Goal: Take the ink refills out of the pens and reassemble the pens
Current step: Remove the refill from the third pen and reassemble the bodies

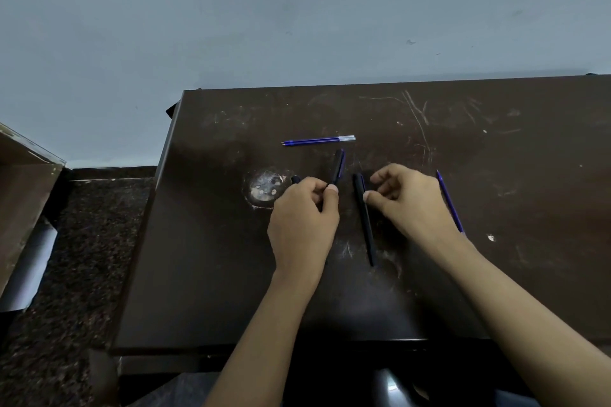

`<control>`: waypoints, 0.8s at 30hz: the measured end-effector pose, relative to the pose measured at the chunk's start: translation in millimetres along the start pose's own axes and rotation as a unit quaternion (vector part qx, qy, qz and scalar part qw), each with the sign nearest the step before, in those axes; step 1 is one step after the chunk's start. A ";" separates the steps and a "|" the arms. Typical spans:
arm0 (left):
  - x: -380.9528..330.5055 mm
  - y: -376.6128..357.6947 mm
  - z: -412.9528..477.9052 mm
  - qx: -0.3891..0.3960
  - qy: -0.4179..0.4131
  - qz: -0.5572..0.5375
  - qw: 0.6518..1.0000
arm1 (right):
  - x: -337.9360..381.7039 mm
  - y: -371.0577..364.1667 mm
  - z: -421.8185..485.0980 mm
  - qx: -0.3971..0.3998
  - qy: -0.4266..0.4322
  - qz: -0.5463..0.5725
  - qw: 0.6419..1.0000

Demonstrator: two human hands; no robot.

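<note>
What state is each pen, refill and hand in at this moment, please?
Refills on the table: out of pens, lying side by side, untouched.
Pen part in left hand: pinched at its lower end, angled up and away.
Left hand: closed on that part.
Black pen: lying flat on the table, thumb beside it.
Right hand: fingers curled, holding nothing visible.
Blue refill: lying loose, partly hidden by the right wrist.

Scratched dark brown table point(496, 175) with two blue refills point(319, 141) at the back, a black pen point(363, 215) mid-table, another refill point(449, 200) right.
</note>
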State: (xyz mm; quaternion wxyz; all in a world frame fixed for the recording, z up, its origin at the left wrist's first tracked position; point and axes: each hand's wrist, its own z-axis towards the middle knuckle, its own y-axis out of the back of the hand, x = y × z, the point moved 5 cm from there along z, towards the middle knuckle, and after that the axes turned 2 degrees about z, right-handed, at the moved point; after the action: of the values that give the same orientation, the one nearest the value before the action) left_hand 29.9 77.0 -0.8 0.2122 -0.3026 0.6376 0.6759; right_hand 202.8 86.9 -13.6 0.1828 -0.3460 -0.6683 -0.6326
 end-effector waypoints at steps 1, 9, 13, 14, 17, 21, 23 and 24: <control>-1.9 -1.4 -1.4 0.002 0.009 0.020 1.000 | -2.2 -2.5 -1.6 0.015 -0.009 -0.005 1.000; -12.8 -24.6 -9.8 0.077 0.055 0.111 0.989 | -5.2 -14.6 -9.6 0.059 -0.027 -0.014 0.998; -13.8 -30.1 -11.0 0.095 0.060 0.120 0.986 | -7.7 -17.3 -11.2 0.060 -0.038 0.003 0.997; -13.9 -30.2 -10.7 0.096 0.058 0.118 0.987 | -8.1 -17.7 -11.2 0.060 -0.039 0.007 0.997; -12.5 -31.4 -9.6 0.096 0.052 0.110 0.988 | -9.2 -18.5 -10.9 0.059 -0.045 0.014 0.997; -10.9 -34.5 -8.5 0.098 0.044 0.096 0.990 | -9.6 -19.7 -11.0 0.064 -0.054 0.023 0.996; -10.5 -35.3 -7.9 0.099 0.040 0.091 0.990 | -9.6 -19.7 -10.7 0.062 -0.055 0.024 0.996; -10.6 -35.5 -7.6 0.100 0.037 0.090 0.990 | -9.5 -19.7 -10.5 0.061 -0.055 0.025 0.996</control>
State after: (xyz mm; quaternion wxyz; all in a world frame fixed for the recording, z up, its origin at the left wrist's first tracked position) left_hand 62.5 74.0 -19.7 0.1557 -0.2466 0.7339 0.6134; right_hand 193.7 75.3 -32.9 0.1821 -0.3848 -0.7062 -0.5658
